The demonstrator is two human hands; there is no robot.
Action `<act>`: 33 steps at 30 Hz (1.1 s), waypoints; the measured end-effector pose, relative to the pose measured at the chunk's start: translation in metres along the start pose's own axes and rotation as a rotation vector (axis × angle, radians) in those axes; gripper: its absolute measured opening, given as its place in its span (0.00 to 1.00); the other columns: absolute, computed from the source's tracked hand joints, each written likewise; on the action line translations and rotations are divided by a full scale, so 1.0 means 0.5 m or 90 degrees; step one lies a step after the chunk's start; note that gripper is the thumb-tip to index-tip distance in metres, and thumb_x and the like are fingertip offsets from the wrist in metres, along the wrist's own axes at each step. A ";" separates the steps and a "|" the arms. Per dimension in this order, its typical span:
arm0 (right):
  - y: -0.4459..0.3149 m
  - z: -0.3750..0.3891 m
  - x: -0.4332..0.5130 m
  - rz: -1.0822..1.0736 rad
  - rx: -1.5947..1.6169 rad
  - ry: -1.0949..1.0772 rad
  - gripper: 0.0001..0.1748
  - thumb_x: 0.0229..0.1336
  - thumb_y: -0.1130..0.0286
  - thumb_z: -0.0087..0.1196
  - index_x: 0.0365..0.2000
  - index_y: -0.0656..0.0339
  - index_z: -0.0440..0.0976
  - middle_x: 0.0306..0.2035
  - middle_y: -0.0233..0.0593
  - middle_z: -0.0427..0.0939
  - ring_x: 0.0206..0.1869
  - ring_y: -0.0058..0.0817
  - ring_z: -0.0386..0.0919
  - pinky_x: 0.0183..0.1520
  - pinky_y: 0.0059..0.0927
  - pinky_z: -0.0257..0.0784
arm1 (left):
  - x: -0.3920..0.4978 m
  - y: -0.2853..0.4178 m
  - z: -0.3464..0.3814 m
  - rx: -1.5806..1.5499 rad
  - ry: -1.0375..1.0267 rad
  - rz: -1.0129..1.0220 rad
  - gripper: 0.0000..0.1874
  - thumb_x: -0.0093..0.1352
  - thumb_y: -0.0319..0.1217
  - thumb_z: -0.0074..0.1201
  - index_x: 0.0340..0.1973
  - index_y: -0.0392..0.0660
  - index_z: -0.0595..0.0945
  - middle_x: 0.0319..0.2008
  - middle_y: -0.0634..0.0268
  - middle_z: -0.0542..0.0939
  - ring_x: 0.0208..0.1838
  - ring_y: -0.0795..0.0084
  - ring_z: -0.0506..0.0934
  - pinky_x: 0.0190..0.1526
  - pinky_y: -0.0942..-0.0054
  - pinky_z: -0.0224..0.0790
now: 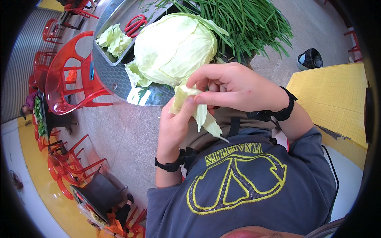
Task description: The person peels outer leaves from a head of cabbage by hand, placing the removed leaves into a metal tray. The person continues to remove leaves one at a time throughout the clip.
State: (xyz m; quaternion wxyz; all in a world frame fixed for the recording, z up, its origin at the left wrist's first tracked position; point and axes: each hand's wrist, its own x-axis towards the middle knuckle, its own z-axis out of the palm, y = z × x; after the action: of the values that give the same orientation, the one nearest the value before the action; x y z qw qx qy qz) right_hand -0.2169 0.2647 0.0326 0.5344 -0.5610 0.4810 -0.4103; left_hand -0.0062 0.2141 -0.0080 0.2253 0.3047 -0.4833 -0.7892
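Both hands meet in front of my lap, below a large pale green cabbage head [175,47] on a round metal-topped table. Pieces of cabbage leaf [201,114] hang between them. My left hand [177,119] pinches the leaf between thumb and fingers. From the right, my right hand [226,86] grips the same leaf, its fingertips touching those of my left hand; some fingers are hidden behind it. A loose leaf [137,74] leans against the cabbage's lower left side. More torn leaf [114,41] lies in a metal tray [111,62], near red-handled scissors [135,26].
A heap of long green stalks [247,23] covers the table's far right. Close to the table's left edge stands a red plastic chair [56,77]. A yellow tiled surface [330,98] is at right, with a lined bin [311,59] beyond. Other people sit at tables on the left.
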 end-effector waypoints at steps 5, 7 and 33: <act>0.016 0.029 -0.017 -0.004 -0.017 0.100 0.16 0.68 0.77 0.60 0.54 0.65 0.71 0.36 0.28 0.77 0.32 0.11 0.74 0.34 0.17 0.70 | 0.004 -0.004 -0.001 0.138 0.165 0.023 0.20 0.80 0.38 0.55 0.60 0.36 0.78 0.46 0.64 0.84 0.46 0.77 0.82 0.44 0.77 0.75; 0.021 0.036 -0.017 -0.002 -0.037 0.121 0.16 0.68 0.78 0.59 0.54 0.64 0.71 0.34 0.27 0.74 0.32 0.10 0.71 0.34 0.18 0.69 | 0.004 -0.010 0.005 0.114 0.175 0.058 0.21 0.79 0.39 0.56 0.60 0.37 0.79 0.45 0.66 0.84 0.44 0.79 0.81 0.42 0.80 0.73; 0.057 0.029 -0.021 -0.183 -0.288 0.119 0.10 0.63 0.77 0.63 0.44 0.66 0.78 0.35 0.40 0.78 0.34 0.29 0.78 0.36 0.31 0.74 | 0.002 -0.013 -0.003 0.194 0.189 0.123 0.17 0.78 0.39 0.58 0.51 0.36 0.82 0.37 0.71 0.83 0.40 0.84 0.76 0.42 0.81 0.69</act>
State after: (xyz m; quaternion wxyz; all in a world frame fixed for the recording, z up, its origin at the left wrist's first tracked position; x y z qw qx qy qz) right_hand -0.2077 0.2788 0.0035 0.2851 -0.6883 0.5229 -0.4142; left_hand -0.0061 0.2154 -0.0147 0.3200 0.3999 -0.5852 -0.6287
